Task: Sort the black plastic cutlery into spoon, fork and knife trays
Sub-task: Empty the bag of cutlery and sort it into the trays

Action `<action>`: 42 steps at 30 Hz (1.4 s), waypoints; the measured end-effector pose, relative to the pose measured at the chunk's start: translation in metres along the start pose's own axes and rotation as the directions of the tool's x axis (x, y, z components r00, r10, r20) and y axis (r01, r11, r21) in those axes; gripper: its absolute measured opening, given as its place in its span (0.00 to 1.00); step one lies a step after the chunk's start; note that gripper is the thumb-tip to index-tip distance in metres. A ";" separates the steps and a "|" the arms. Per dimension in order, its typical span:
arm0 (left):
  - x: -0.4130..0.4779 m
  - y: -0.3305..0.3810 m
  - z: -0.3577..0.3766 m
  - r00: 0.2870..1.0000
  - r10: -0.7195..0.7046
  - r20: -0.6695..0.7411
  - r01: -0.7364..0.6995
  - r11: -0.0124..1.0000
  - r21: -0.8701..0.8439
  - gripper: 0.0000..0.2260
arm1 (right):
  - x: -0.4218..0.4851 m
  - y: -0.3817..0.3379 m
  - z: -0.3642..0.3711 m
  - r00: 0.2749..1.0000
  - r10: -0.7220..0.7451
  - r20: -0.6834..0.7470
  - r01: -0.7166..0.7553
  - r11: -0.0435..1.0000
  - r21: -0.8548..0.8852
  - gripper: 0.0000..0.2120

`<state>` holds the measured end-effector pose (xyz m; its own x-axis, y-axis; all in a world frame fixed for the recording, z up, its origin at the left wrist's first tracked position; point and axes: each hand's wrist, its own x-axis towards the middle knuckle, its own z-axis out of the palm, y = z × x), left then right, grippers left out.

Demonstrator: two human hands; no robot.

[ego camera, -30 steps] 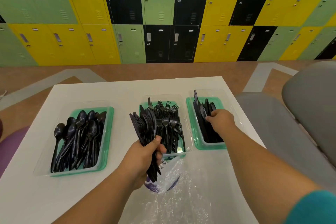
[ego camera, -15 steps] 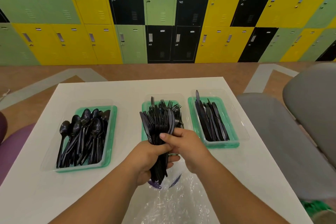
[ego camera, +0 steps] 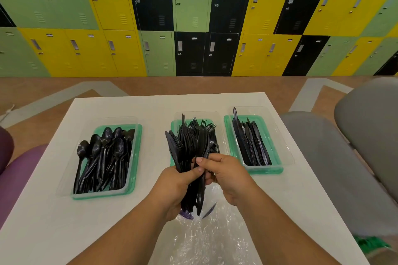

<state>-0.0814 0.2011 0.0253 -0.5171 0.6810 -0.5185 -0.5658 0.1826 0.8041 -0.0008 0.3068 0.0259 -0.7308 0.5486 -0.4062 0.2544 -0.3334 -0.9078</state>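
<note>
My left hand grips an upright bundle of black cutlery in front of the middle tray. My right hand pinches one knife at the bundle's right side, thumb and finger closed on it. Three green-bottomed clear trays stand on the white table: the spoon tray at the left, the fork tray in the middle, partly hidden by the bundle, and the knife tray at the right.
A crumpled clear plastic bag lies on the table under my wrists. Grey chairs stand at the right, a purple seat at the left. Coloured lockers line the far wall.
My right hand left the knife tray and came back to the bundle, where it now pinches one knife. The left hand raised the bundle slightly toward the middle.
</note>
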 end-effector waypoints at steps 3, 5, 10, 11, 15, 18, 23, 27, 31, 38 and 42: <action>0.003 -0.002 0.001 1.000 0.000 0.002 0.000 1.000 0.031 0.08 | -0.001 -0.002 0.001 0.999 -0.008 -0.047 0.006 1.000 -0.024 0.07; 0.004 -0.002 0.001 1.000 0.004 -0.005 -0.004 1.000 0.022 0.09 | -0.001 -0.007 0.000 0.997 -0.010 -0.075 0.009 1.000 -0.006 0.06; 0.009 0.005 -0.009 0.999 -0.015 -0.033 0.015 1.000 -0.012 0.08 | 0.024 -0.036 -0.048 0.944 -0.061 -0.323 0.051 0.998 -0.037 0.05; 0.010 0.006 -0.011 0.999 -0.023 -0.038 0.023 1.000 -0.008 0.09 | 0.033 -0.043 -0.062 0.915 -0.100 -0.392 0.085 0.995 -0.056 0.05; 0.011 0.005 -0.015 0.998 -0.035 -0.056 0.037 0.999 0.024 0.12 | 0.069 -0.048 -0.110 0.790 -0.268 -0.551 0.056 0.927 -0.370 0.11; 0.012 0.003 -0.014 0.999 -0.041 -0.022 0.042 0.998 0.039 0.15 | 0.088 -0.036 -0.127 0.808 -0.259 -0.530 -0.091 0.834 -0.545 0.14; 0.012 0.003 -0.016 0.997 -0.071 0.016 0.072 0.993 -0.090 0.05 | 0.101 -0.020 -0.134 0.847 -0.163 -0.505 -0.296 0.646 -0.704 0.12; 0.010 0.002 -0.017 0.998 -0.033 0.044 0.038 0.992 -0.118 0.01 | 0.100 -0.016 -0.131 0.828 -0.170 -0.534 -0.330 0.622 -0.710 0.16; 0.010 0.002 -0.015 0.998 -0.043 0.038 0.048 0.990 -0.136 0.08 | 0.080 -0.025 -0.103 0.745 -0.425 -0.514 -0.087 0.702 -0.707 0.12; 0.008 0.006 -0.010 0.996 -0.078 0.047 0.083 0.991 -0.107 0.09 | 0.012 -0.028 -0.005 0.997 0.041 0.062 -0.015 0.927 -0.374 0.11; 0.000 0.005 -0.006 0.999 -0.043 0.008 0.043 0.999 0.005 0.08 | -0.001 -0.010 0.026 1.000 -0.010 -0.027 0.007 0.991 -0.133 0.03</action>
<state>-0.0881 0.1982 0.0280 -0.4870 0.6781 -0.5505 -0.5841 0.2157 0.7825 -0.0189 0.2897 0.0382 -0.7160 0.5725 -0.3994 0.3312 -0.2251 -0.9163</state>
